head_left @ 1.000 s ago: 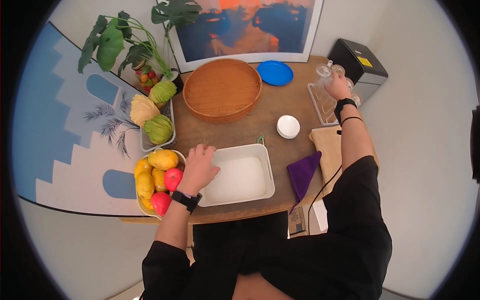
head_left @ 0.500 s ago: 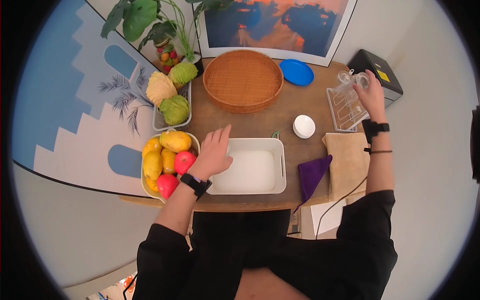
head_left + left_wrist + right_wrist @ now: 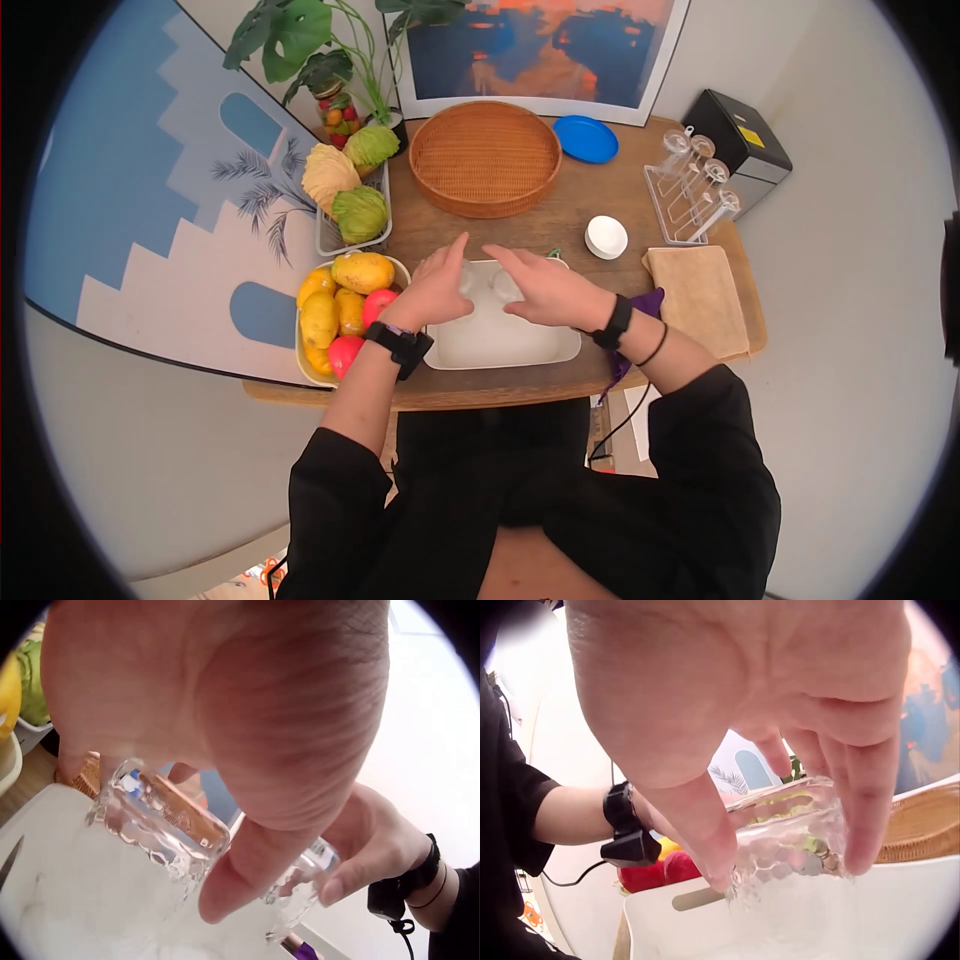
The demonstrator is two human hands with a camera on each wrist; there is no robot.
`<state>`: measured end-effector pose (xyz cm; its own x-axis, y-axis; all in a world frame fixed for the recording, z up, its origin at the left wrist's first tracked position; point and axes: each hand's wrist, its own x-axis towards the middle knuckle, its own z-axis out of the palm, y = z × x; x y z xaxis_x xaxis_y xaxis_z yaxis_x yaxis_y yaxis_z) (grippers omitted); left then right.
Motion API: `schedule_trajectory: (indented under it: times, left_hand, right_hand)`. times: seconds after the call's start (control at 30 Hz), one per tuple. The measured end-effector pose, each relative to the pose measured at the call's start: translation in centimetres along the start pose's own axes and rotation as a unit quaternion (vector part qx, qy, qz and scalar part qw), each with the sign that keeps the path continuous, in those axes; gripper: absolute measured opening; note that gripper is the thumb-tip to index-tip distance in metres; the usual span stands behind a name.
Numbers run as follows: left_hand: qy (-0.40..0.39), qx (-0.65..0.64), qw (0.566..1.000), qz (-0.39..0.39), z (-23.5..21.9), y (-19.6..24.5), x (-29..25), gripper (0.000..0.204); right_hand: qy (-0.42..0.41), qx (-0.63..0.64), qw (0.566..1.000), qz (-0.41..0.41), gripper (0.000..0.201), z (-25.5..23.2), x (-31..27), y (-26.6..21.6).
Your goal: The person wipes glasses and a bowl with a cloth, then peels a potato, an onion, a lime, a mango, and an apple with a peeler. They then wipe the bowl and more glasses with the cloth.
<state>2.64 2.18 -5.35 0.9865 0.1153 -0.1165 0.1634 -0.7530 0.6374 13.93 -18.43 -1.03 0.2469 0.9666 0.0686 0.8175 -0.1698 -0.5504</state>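
My left hand (image 3: 435, 290) grips a clear glass cup (image 3: 161, 814) with a dimpled wall, thumb on one side and fingers on the other. A second clear glass cup (image 3: 787, 832) of the same kind is pinched between the thumb and fingers of my right hand (image 3: 552, 288). Both cups are tilted over the rectangular white plastic bin (image 3: 500, 345), side by side and close together. In the head view the hands cover much of each cup.
Glasses hang on a rack (image 3: 680, 240) at the back right, by a black box (image 3: 740, 140). A white bowl (image 3: 606, 237), a beige cloth (image 3: 700, 300) and a purple cloth (image 3: 648, 300) lie right. Left are a fruit bowl (image 3: 312, 370) and cabbages (image 3: 360, 215); behind, a wicker basket (image 3: 485, 160).
My right hand has carried a glass cup from the rack leftward to the white bin, beside the left hand. The left hand has stayed over the bin's left side.
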Motion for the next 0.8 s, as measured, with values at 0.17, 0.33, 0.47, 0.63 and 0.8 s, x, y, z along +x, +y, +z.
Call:
schedule_trajectory:
  times: [0.17,0.33,0.47,0.63,0.8]
  left_hand:
    - [0.071,0.103,0.99,0.067,0.6,2.0,1.2,0.092]
    - [0.121,0.198,0.971,0.06,2.3,2.5,3.1,0.071]
    - [0.132,0.252,0.957,0.063,2.8,2.3,4.1,0.058]
    - [0.115,0.214,0.969,0.044,2.2,3.1,4.2,0.051]
    - [0.128,0.229,0.964,0.045,2.2,3.2,4.2,0.048]
  right_hand:
    - [0.05,0.02,0.999,-0.005,0.081,2.5,0.7,2.4]
    - [0.062,-0.001,0.998,0.013,0.054,-4.8,0.3,6.3]
    - [0.206,-0.166,0.956,0.125,0.05,-13.9,-1.3,16.0]
    - [0.283,-0.297,0.857,0.311,0.071,-21.3,-2.4,31.6]
    - [0.291,-0.264,0.832,0.392,0.08,-20.1,-1.2,38.6]
